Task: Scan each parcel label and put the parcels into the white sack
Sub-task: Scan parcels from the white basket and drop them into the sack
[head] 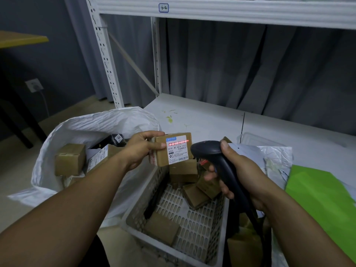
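**Scan in progress on a hand-held parcel**

The step in hand is the scan itself. The left hand (142,149) grips a small brown parcel (161,157) by its left end, thumb over the top edge and fingers curled onto the front face. The right hand (242,174) is wrapped round the handle of a black scanner (223,166), forefinger at the trigger side. The scanner's nose sits just beside the parcel's free end, apart from it.

The parcel hangs above the far end of the grey basket (146,201), where more boxes lie below the grip. Its long axis runs sideways, from the left-hand grip out toward the scanner. The white label (177,151) covers the end away from the grip and faces the wearer, print upright. A red scan line (178,143) lies across the barcode at the label's top, along the long axis.

Judging from this, the next move calls for carrying the parcel to the outer side of the left hand, where the white sack (96,120) stands open with parcels already inside, and letting go over its mouth. The scanner can stay in the right-hand grip.
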